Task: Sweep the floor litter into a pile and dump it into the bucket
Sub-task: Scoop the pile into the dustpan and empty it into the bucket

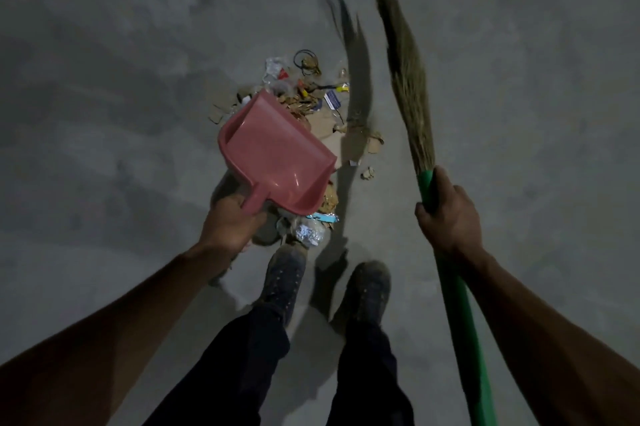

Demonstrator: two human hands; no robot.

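The left hand (232, 225) gripped the pink dustpan (277, 152) above the litter pile (311, 103) on the concrete floor (104, 79); the right hand (450, 214) clutched the grass broom (405, 65) raised. Best lay the pan's lip flat against the pile, then sweep short strokes inward. No bucket showed.

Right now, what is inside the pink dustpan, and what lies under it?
The pink dustpan, held by the left hand, looks empty inside. Litter shows beyond its front edge and near its handle; whatever lies directly beneath the pan is covered.
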